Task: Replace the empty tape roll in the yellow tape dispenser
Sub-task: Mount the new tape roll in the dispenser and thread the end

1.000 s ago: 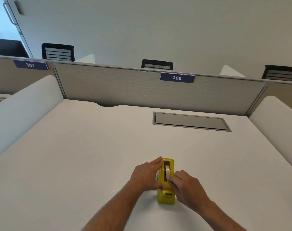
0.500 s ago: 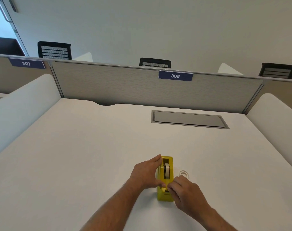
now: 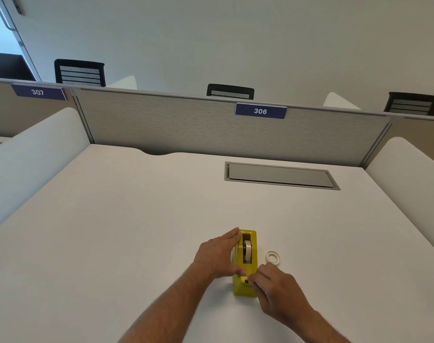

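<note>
The yellow tape dispenser (image 3: 245,288) stands on the white desk (image 3: 112,231) near its front edge, its long side pointing away from me. A pale tape roll (image 3: 247,249) sits upright in its slot. My left hand (image 3: 217,256) rests flat against the dispenser's left side and holds it. My right hand (image 3: 278,290) is at the near end, its fingertips pinched at the cutter; whether tape is between them is too small to tell. A small white ring, the empty tape core (image 3: 272,257), lies flat on the desk just right of the dispenser.
A grey cable hatch (image 3: 280,175) is set into the desk at the back right. A grey partition (image 3: 186,129) labelled 306 closes the far side, and white side screens (image 3: 30,154) flank the desk. Black chair backs show beyond the partition.
My right hand has slid from the roll toward the dispenser's near end, uncovering the empty core on the desk. My left hand stays on the dispenser's side. The view has shifted slightly.
</note>
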A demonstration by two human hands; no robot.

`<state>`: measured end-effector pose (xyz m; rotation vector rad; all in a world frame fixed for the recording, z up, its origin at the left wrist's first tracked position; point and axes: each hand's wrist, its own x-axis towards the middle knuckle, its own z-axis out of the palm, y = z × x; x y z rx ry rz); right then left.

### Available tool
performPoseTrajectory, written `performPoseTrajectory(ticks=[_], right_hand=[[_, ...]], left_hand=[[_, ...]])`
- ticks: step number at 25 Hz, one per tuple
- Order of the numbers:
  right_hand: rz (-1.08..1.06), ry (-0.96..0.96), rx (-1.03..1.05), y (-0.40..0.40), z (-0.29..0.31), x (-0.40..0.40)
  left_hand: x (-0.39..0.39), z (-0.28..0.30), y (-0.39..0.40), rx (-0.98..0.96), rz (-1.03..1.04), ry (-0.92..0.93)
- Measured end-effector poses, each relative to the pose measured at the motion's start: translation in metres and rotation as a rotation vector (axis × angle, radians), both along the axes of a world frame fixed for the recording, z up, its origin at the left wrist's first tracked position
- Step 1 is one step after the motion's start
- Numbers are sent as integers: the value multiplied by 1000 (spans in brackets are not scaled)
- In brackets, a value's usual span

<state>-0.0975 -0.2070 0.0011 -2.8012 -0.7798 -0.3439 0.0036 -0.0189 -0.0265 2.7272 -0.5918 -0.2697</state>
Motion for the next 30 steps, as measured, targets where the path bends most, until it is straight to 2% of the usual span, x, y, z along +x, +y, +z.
performPoseTrajectory(ticks=[4,13,30], right_hand=[[26,-4,25,0,-4,-2],[87,-78,-70,-1,-11,4],[36,-67,-37,-5,-7,2]], left_hand=[[0,-2,1,-17,8,-1],[-1,-1,-1,-11,19,-12],[-7,3,1,18,24,2]])
